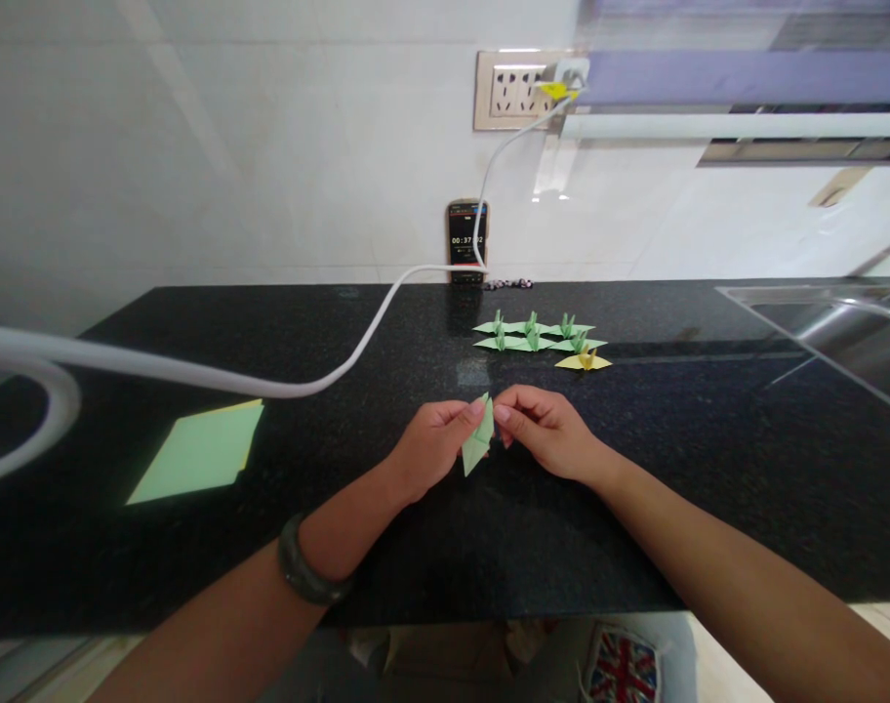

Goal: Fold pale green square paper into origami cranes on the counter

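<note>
Between my two hands is a partly folded piece of green origami paper, pointed at its top and bottom ends. My left hand grips it from the left with the thumb pressed across its front. My right hand pinches at its right edge, thumb against the bent fingers. Beyond them, several folded green paper cranes stand in two rows on the counter. A yellow paper crane sits just in front of those rows, at the right.
A stack of green and yellow paper sheets lies on the black countertop at left. A white cable arches across to a wall socket. A phone leans against the wall. The metal sink is at far right.
</note>
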The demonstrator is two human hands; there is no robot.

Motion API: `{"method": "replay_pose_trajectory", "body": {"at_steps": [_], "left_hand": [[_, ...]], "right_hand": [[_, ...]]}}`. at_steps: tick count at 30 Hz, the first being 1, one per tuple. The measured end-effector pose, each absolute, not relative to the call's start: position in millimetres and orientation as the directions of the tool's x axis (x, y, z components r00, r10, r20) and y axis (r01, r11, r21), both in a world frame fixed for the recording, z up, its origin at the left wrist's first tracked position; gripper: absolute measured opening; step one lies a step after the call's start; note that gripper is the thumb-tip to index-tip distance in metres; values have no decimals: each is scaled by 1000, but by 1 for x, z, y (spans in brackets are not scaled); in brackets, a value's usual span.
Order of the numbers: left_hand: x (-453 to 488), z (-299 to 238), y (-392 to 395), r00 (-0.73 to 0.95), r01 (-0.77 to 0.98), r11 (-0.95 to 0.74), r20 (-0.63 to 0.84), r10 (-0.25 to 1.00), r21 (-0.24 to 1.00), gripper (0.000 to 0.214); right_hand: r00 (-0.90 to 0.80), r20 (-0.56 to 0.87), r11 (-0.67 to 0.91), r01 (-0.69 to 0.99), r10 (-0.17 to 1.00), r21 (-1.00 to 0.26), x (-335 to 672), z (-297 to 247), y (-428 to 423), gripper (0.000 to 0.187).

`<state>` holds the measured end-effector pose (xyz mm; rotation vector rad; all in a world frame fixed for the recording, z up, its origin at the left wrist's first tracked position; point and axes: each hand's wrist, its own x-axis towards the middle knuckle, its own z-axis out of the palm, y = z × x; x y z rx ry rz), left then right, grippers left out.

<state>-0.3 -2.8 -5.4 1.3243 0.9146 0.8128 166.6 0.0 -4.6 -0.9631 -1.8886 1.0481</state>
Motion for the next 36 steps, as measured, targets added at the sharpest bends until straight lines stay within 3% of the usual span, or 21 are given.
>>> {"method": "replay_pose_trajectory", "body": {"at_steps": [16,26,36], "left_hand": [[1,-6,-1,427,11,101,-96,899,995,39],[3,-8,-2,445,-24,196,-165,880,980,36],[2,-9,-2,493,-4,152,-130,860,988,37]], "right_hand": [[-448,229,338,182,864,-923,166,-7,0,19],[-449,259,330,88,855,-940,163,-6,-1,10],[-359,287,368,180,888,-912,163,-9,-1,9]]}}
